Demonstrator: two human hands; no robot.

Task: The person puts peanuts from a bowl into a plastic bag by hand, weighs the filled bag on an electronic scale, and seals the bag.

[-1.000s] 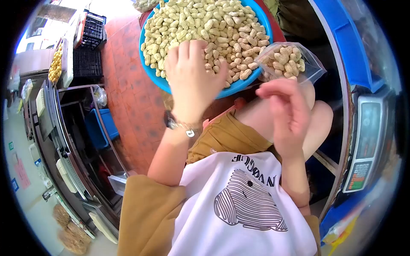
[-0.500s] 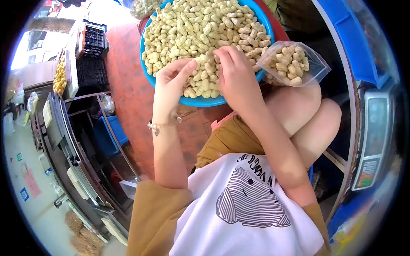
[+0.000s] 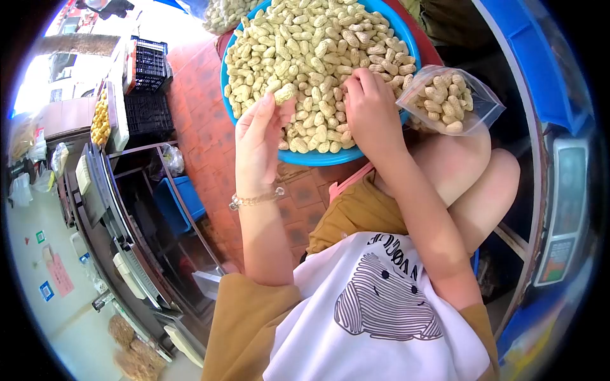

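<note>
A wide blue basin [image 3: 324, 157] full of unshelled peanuts [image 3: 305, 38] stands in front of me. Over its near left part, my left hand [image 3: 259, 136] is closed, pinching a single peanut [image 3: 284, 94] between thumb and fingers. My right hand [image 3: 373, 117] reaches onto the pile at the near right, its fingers curled together and pointing down. Its fingertips are partly hidden, so whatever they hold cannot be made out. To the right of that hand, a clear plastic bag [image 3: 483, 114] with peanuts in it rests by my knee.
Another bag of peanuts [image 3: 230, 14] lies beyond the basin. Black crates [image 3: 149, 66] and a blue bin [image 3: 181, 203] are at the left, over a red tiled floor [image 3: 203, 114]. A scale [image 3: 565, 209] and a blue tray [image 3: 534, 63] flank me on the right.
My hands have moved apart from close together over the pile. My left hand now holds a peanut up, while my right has shifted right. The whole view has swung slightly.
</note>
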